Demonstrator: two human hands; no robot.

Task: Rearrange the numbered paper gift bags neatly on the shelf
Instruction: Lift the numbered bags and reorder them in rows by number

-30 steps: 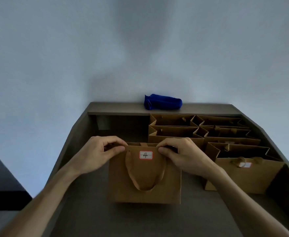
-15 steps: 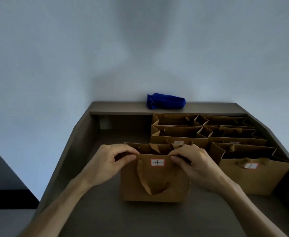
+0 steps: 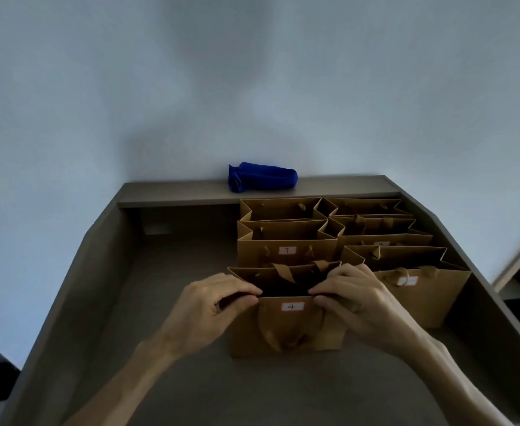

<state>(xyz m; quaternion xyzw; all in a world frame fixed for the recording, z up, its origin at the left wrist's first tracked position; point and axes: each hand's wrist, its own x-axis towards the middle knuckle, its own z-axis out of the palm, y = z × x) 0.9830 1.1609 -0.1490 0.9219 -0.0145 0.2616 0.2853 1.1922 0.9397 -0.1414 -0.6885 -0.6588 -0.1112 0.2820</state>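
Both hands pinch the front rim of the brown paper gift bag labelled 4 (image 3: 286, 325): left hand (image 3: 214, 305), right hand (image 3: 355, 298). Since a second ago it has slid back against the brown bag labelled 7 (image 3: 286, 252) on the grey shelf (image 3: 166, 302), so probably only aligning remains.

I see both forearms extended forward, converging. Left hand (image 3: 212, 299) and right hand (image 3: 357, 295): fingers curled, thumb and forefinger pinching, knuckles up, hands level and apart.
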